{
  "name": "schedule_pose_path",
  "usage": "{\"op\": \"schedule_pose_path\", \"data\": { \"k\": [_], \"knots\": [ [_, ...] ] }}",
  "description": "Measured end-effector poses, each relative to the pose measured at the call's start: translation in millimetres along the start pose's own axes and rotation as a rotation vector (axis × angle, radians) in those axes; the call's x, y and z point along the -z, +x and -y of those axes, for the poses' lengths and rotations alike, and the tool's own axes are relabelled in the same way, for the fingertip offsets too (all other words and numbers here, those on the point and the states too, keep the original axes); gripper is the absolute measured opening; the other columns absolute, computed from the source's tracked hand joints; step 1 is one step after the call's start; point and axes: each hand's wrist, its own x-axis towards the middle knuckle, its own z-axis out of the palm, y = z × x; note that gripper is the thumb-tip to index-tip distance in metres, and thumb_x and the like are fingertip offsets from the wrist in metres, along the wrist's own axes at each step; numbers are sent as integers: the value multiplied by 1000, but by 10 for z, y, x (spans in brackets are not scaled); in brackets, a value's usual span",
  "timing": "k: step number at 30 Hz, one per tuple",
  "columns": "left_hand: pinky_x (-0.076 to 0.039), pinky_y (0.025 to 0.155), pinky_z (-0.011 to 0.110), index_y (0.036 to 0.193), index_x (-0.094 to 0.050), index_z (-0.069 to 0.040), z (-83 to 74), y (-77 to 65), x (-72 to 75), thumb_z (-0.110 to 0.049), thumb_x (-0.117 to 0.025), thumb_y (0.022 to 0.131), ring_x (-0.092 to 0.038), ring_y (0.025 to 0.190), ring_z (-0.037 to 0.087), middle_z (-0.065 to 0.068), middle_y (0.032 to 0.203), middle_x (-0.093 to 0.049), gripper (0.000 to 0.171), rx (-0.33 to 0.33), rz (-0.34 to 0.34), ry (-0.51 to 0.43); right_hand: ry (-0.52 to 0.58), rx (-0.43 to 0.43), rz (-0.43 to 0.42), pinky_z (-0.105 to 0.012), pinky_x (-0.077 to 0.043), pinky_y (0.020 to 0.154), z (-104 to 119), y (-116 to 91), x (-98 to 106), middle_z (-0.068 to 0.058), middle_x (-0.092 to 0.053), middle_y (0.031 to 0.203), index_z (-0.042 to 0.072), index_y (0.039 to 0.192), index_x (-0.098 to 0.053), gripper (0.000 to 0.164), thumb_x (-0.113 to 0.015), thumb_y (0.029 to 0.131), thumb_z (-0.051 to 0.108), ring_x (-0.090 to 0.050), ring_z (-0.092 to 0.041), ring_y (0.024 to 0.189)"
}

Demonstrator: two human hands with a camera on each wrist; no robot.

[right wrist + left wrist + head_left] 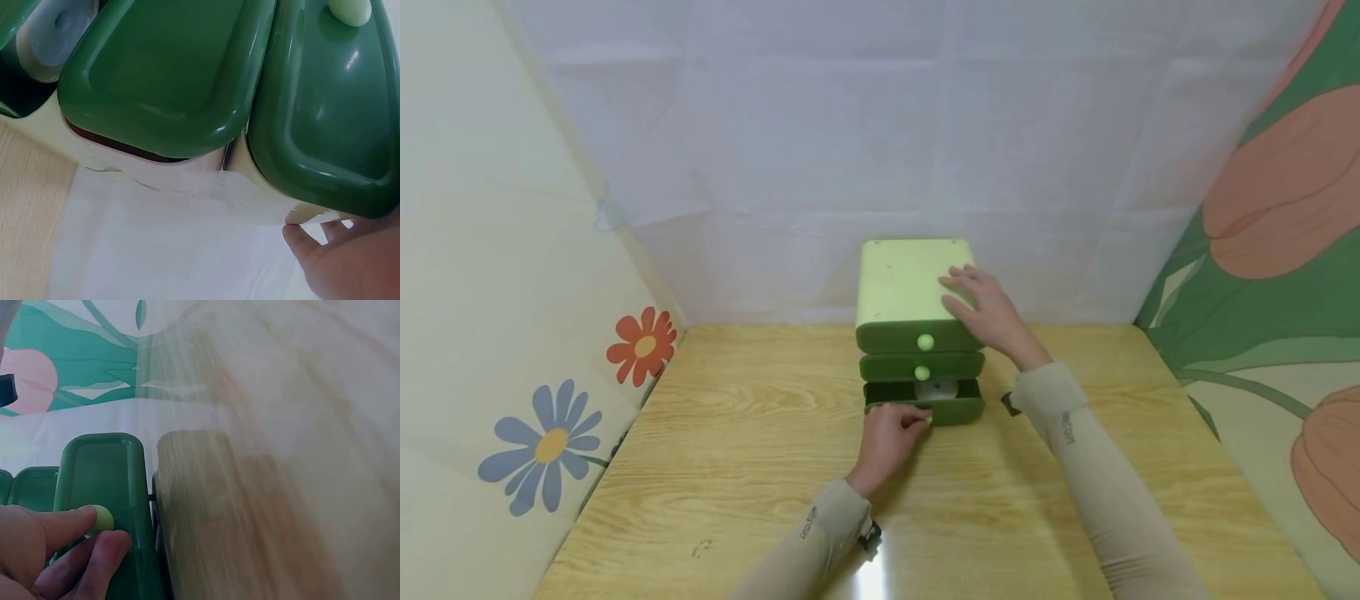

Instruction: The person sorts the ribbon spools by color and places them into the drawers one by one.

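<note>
A small light-green cabinet [902, 279] with three dark green drawers stands at the back of the table. The bottom drawer [961, 411] is pulled out part way. My left hand [883, 443] pinches its pale green knob [104, 520] between thumb and fingers. Inside that drawer lies a whitish round object [55, 34] with a small dark spot at its centre, partly hidden by the drawers above. My right hand [991, 312] rests on the right edge of the cabinet top with its fingers spread. The middle drawer [169, 69] juts out slightly, while the top drawer [337, 119] sits above it.
The wood-grain table [737, 450] spreads out around the cabinet. A white sheet [820, 150] hangs close behind it. Flower-painted panels stand at both sides, with a blue flower [550, 446] on the left and a pink tulip [1285, 192] on the right.
</note>
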Motion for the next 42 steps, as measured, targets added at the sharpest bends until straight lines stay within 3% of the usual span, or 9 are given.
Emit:
{"op": "schedule_pose_path", "data": {
  "k": [5,11,18,29,42],
  "knots": [
    [-62,76,26,99,-82,-9,26,18,4,-8,-82,88,-77,87,15,2,98,-81,11,-10,-2,-2,0,3,-3,-65,-12,127,15,-12,6,-7,-33,169,16,153,-50,52,-49,109,43,-17,-31,160],
    [-62,74,27,97,-82,-8,61,54,11,-6,-83,87,-78,85,16,4,95,-81,11,-36,-52,11,-11,20,13,-66,-12,127,37,7,0,-8,-33,169,16,154,-49,53,-49,109,44,-17,-32,160],
    [-62,75,25,97,-82,-9,91,142,-7,-7,-82,87,-77,84,14,4,95,-81,10,-22,-46,10,-38,24,9,-64,-13,127,29,16,23,-8,-33,169,16,154,-49,53,-49,109,43,-18,-31,160],
    [-62,75,30,94,-83,-8,123,244,-18,-6,-83,86,-78,82,16,5,92,-81,8,-40,-93,29,-32,18,13,-64,-12,127,27,5,26,-6,-34,169,17,154,-49,53,-49,109,44,-17,-30,160],
    [-63,76,30,93,-83,-8,144,296,-61,-6,-84,85,-78,82,16,5,91,-81,8,-9,-84,24,-31,11,11,-64,-13,127,16,4,34,-6,-34,168,17,153,-50,52,-51,108,42,-19,-30,160]
  ]
}}
